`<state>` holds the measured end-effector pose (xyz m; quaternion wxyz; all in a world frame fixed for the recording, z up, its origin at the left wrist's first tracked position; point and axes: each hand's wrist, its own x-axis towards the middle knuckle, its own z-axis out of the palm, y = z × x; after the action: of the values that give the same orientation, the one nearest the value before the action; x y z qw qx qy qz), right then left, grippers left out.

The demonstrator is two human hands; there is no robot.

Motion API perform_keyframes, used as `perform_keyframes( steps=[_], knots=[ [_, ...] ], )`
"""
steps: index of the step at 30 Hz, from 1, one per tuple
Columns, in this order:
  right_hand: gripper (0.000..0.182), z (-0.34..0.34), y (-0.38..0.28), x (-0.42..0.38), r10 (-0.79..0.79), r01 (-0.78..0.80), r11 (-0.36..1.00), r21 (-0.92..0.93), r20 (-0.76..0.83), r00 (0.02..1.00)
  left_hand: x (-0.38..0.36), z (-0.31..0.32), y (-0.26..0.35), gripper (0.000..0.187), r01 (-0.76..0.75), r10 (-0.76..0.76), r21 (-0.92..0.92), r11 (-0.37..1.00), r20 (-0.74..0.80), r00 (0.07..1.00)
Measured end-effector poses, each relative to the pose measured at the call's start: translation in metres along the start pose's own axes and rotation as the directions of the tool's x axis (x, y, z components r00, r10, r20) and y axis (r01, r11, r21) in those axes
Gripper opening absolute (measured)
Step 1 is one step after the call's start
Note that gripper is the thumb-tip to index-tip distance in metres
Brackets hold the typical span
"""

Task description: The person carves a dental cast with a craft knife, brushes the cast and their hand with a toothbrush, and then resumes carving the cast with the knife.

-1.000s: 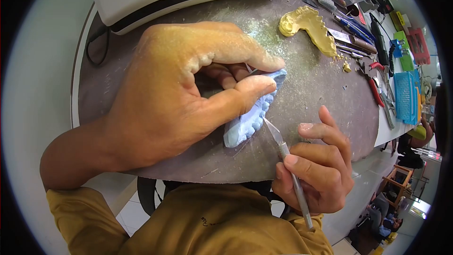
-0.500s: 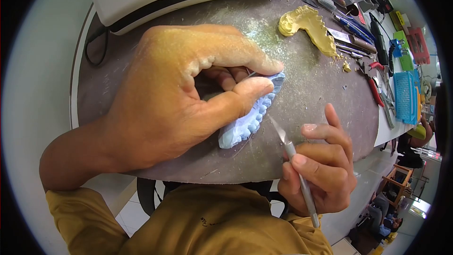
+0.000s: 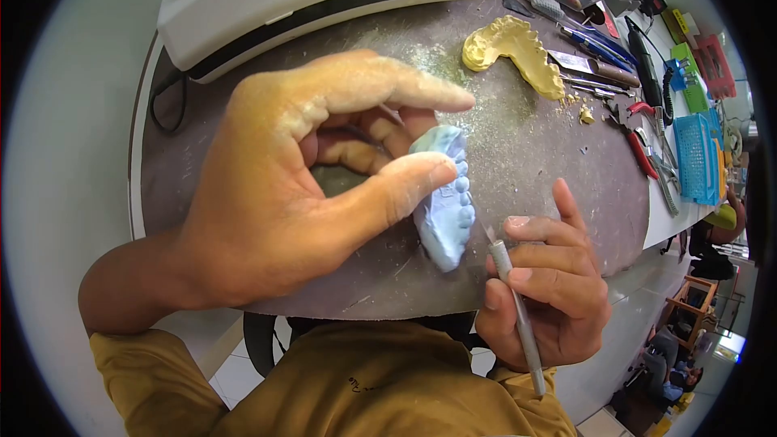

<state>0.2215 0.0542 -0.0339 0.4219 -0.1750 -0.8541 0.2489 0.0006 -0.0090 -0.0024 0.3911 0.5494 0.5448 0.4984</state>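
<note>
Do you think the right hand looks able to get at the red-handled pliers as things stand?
Probably yes: nothing tall seems to stand between the right hand and the red-handled pliers, though its fingers are taken up with the knife.

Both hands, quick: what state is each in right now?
Left hand: holding the blue dental cast, thumb on it.
Right hand: closed on the knife, little finger raised.

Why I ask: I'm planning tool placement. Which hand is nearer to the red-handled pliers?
The right. The right hand holds the knife nearer the wearer than the pliers and to their left; the left hand is farther left, at the blue cast.
</note>
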Motion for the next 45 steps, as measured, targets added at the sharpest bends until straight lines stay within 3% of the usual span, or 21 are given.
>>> perform_keyframes(
  steps=[5,11,16,23,42,45],
  knots=[
    [0.021,0.001,-0.002,-0.002,0.055,-0.055,0.998,0.02,-0.022,0.998,-0.002,0.0,-0.007,0.03,-0.03,0.031,-0.029,0.999,0.033,0.999],
    [0.033,-0.001,0.0,-0.002,0.18,-0.166,0.971,0.17,-0.065,0.982,-0.001,0.001,-0.005,0.031,-0.052,0.054,-0.064,0.997,0.039,0.998],
    [0.034,0.001,-0.002,0.001,0.245,-0.22,0.952,0.215,-0.098,0.965,-0.001,-0.001,-0.003,0.032,-0.086,0.086,-0.005,0.996,0.068,0.994],
    [0.034,-0.001,0.0,0.001,0.25,-0.221,0.946,0.235,-0.099,0.963,-0.001,-0.001,-0.005,0.031,-0.156,0.156,-0.003,0.988,0.082,0.984],
    [0.033,-0.009,0.006,0.01,0.22,-0.198,0.95,0.242,-0.066,0.973,0.0,-0.003,-0.001,0.03,-0.126,0.117,0.071,0.99,0.125,0.985],
    [0.031,-0.013,0.008,0.019,0.165,-0.154,0.967,0.202,-0.036,0.986,0.003,-0.003,-0.007,0.029,-0.227,0.21,0.119,0.967,0.141,0.968]
  ],
)
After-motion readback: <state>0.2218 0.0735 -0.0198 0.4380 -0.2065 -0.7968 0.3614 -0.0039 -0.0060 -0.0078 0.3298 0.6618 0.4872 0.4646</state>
